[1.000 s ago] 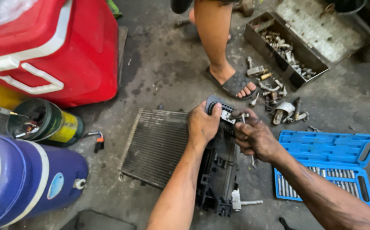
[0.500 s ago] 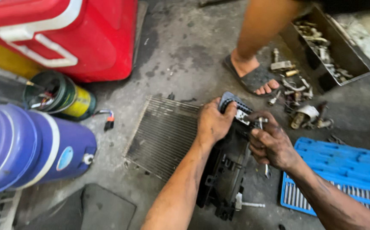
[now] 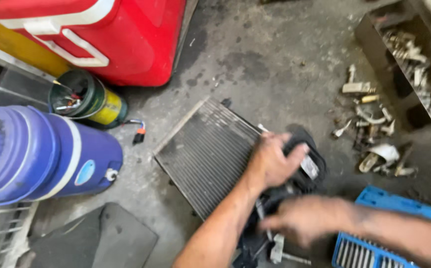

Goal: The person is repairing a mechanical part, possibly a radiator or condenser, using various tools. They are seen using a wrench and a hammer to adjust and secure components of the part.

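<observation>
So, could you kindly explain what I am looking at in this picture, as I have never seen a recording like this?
The camera sits on a person's head and looks down at their two bare hands over a stained concrete floor. The left hand lies on a black plastic housing, beside a flat grey finned metal panel. The right hand is blurred over the housing's lower part, so its grip is unclear. Around them are a red cooler box, a blue drum-shaped jug, a green and yellow can of tools, loose metal parts and a blue plastic tool case.
</observation>
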`<state>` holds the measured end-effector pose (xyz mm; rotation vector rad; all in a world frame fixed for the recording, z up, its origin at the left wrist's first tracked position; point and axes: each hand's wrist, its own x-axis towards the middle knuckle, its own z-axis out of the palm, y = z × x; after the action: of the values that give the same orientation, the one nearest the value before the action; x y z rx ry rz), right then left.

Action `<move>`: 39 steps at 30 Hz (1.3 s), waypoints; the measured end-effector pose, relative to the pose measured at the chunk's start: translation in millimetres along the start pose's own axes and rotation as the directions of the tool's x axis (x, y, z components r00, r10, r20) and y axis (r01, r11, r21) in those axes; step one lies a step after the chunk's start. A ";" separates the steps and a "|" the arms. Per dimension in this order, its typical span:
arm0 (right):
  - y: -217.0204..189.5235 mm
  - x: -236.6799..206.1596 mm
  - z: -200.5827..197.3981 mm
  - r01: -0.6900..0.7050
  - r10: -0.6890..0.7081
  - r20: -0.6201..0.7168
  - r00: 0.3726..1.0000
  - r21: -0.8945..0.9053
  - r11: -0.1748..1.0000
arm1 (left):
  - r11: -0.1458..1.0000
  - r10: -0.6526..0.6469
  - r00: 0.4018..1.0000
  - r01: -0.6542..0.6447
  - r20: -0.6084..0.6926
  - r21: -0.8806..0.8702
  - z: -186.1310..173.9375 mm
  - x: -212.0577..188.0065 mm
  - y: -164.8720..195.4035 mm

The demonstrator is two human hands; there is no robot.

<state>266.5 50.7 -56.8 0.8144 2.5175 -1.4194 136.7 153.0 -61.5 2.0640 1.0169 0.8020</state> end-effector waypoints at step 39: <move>-64.1 -27.6 199.3 0.684 0.627 -0.717 0.303 0.622 0.381 | 0.933 0.343 0.573 -0.303 0.744 -0.197 -52.3 -128.3 68.6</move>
<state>228.9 -151.0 -107.1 2.5745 1.5555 -3.3002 60.6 30.6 -5.7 2.2385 0.1210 0.0211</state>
